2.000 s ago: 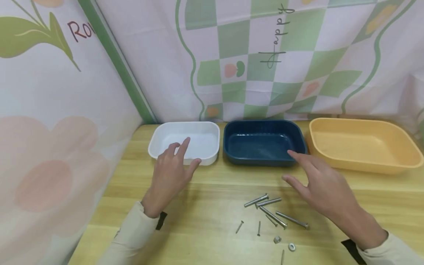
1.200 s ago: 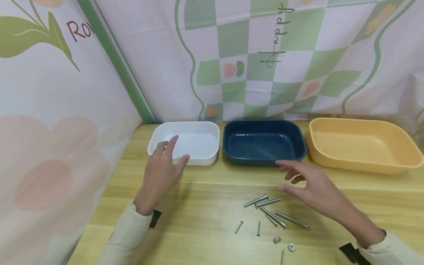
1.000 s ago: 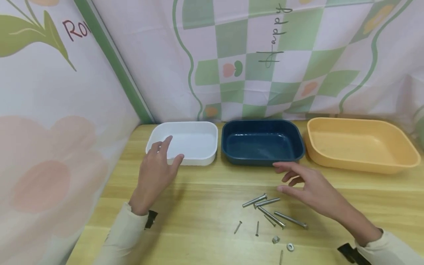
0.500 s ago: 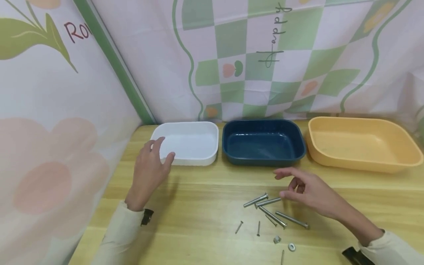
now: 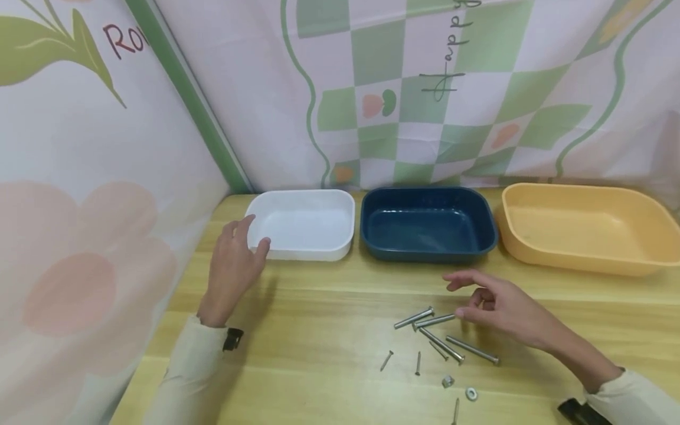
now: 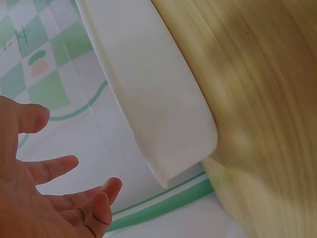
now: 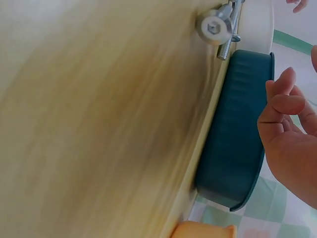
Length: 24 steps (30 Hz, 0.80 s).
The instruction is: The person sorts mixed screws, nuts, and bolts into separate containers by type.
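Observation:
My left hand (image 5: 229, 265) hovers by the near left corner of a white tray (image 5: 303, 254), fingers spread and holding nothing; the left wrist view shows its loosely bent fingers apart from the tray wall (image 6: 158, 99). My right hand (image 5: 515, 313) hangs over the table just right of several long metal bolts (image 5: 441, 345). Its index finger points left, the other fingers bend loosely, and nothing is held. Small screws (image 5: 418, 363), a nut (image 5: 448, 381) and a washer (image 5: 471, 394) lie nearer to me. The right wrist view has bolts (image 7: 214, 27) beyond the hand.
A dark blue tray (image 5: 429, 255) stands in the middle of the back row, with a larger yellow tray (image 5: 584, 262) to its right. Behind them hangs a patterned cloth (image 5: 425, 106). Another printed cloth (image 5: 106, 236) borders the wooden table (image 5: 308, 354) on the left.
My left hand has drawn left, from over the white tray to its corner. My right hand has come down from the blue tray's rim toward the bolts, its fingers bending more. The hardware has stayed put.

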Tool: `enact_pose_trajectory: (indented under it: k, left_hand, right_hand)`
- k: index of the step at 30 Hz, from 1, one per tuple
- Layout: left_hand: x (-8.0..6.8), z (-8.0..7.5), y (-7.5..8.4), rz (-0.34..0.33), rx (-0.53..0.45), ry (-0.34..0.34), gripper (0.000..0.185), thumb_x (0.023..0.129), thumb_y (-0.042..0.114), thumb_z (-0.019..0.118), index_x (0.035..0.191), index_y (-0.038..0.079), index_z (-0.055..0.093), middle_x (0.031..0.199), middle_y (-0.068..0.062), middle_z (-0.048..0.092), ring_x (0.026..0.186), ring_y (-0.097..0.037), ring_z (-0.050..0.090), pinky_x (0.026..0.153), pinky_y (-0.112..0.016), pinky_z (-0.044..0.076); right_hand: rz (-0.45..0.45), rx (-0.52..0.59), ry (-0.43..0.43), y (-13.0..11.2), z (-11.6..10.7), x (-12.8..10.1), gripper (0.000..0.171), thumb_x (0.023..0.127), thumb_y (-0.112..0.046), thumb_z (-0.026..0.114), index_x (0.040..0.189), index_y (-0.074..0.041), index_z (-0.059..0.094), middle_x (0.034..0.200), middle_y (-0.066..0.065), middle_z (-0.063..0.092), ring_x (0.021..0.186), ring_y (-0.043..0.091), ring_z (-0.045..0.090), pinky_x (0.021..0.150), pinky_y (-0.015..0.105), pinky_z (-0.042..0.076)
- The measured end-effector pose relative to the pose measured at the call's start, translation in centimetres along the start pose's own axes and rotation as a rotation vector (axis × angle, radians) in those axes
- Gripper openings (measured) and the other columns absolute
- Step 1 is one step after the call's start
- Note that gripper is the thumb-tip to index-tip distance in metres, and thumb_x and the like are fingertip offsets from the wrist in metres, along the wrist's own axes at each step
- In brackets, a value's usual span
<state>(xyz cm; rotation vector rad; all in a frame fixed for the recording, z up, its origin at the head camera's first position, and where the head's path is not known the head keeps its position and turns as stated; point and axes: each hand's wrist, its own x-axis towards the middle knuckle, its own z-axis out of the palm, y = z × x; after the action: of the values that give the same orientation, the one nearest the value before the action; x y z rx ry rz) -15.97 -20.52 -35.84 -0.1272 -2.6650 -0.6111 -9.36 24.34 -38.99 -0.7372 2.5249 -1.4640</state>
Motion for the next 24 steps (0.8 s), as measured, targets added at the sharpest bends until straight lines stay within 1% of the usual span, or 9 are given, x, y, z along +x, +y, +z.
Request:
enact_pose_trajectory:
  k: [3, 6, 11, 13, 17, 21, 24]
  left_hand:
    - [0.3, -0.1, -0.3, -0.055, -0.007, -0.042, 0.054, 0.094, 0.020, 0.065, 0.140, -0.004, 0.051, 0.131, -0.035, 0.049, 0.111, -0.052, 0.053, 0.090, -0.062, 0.043]
    - [0.5, -0.1, -0.7, -0.103, -0.015, -0.084, 0.056, 0.096, 0.023, 0.061, 0.144, -0.003, 0.047, 0.135, -0.034, 0.047, 0.115, -0.051, 0.051, 0.094, -0.062, 0.042]
    - [0.8, 0.1, -1.7, -0.164, -0.044, -0.122, 0.058, 0.098, 0.025, 0.057, 0.149, 0.000, 0.042, 0.139, -0.032, 0.044, 0.120, -0.050, 0.048, 0.095, -0.064, 0.041]
    - [0.9, 0.3, -2.1, -0.182, -0.056, -0.127, 0.059, 0.099, 0.026, 0.056, 0.150, 0.001, 0.040, 0.141, -0.032, 0.043, 0.121, -0.050, 0.047, 0.095, -0.064, 0.040]
    - [1.1, 0.5, -2.7, -0.209, -0.073, -0.141, 0.061, 0.100, 0.027, 0.053, 0.152, 0.001, 0.035, 0.144, -0.031, 0.040, 0.126, -0.050, 0.044, 0.098, -0.065, 0.037]
    - [1.2, 0.6, -3.4, -0.227, -0.096, -0.161, 0.062, 0.100, 0.025, 0.052, 0.153, -0.001, 0.033, 0.144, -0.033, 0.040, 0.128, -0.049, 0.042, 0.101, -0.064, 0.036]
    - [1.1, 0.7, -3.7, -0.248, -0.120, -0.180, 0.062, 0.100, 0.025, 0.050, 0.154, 0.000, 0.031, 0.143, -0.033, 0.041, 0.128, -0.049, 0.041, 0.102, -0.064, 0.034]
  right_hand:
    - [0.004, 0.010, -0.008, 0.4, -0.1, -0.1, 0.049, 0.090, -0.004, 0.073, 0.136, -0.002, 0.055, 0.117, 0.020, 0.062, 0.072, 0.017, 0.064, 0.061, 0.029, 0.050]
    - [0.009, 0.006, -0.009, 0.9, -0.2, -0.2, 0.050, 0.089, -0.004, 0.074, 0.135, -0.002, 0.055, 0.116, 0.019, 0.063, 0.071, 0.016, 0.063, 0.060, 0.028, 0.049]
    - [0.001, 0.011, -0.019, 1.8, -0.4, -0.3, 0.051, 0.088, -0.001, 0.074, 0.134, 0.002, 0.054, 0.112, 0.016, 0.063, 0.069, 0.016, 0.061, 0.059, 0.027, 0.048]
    - [0.005, 0.023, -0.030, 1.9, -0.4, -0.3, 0.051, 0.088, 0.000, 0.073, 0.134, 0.005, 0.053, 0.112, 0.017, 0.062, 0.069, 0.017, 0.061, 0.059, 0.027, 0.049]
    - [0.029, 0.055, -0.056, 1.9, -0.5, -0.4, 0.049, 0.089, -0.002, 0.073, 0.134, 0.005, 0.053, 0.113, 0.020, 0.061, 0.065, 0.017, 0.061, 0.059, 0.028, 0.049]
    - [0.043, 0.082, -0.081, 2.0, -0.5, -0.3, 0.049, 0.091, -0.003, 0.072, 0.135, 0.005, 0.053, 0.114, 0.023, 0.060, 0.058, 0.015, 0.056, 0.054, 0.028, 0.047]
    - [0.049, 0.088, -0.092, 2.3, -0.5, -0.3, 0.049, 0.091, -0.003, 0.071, 0.135, 0.004, 0.052, 0.115, 0.023, 0.060, 0.055, 0.014, 0.055, 0.054, 0.028, 0.047]
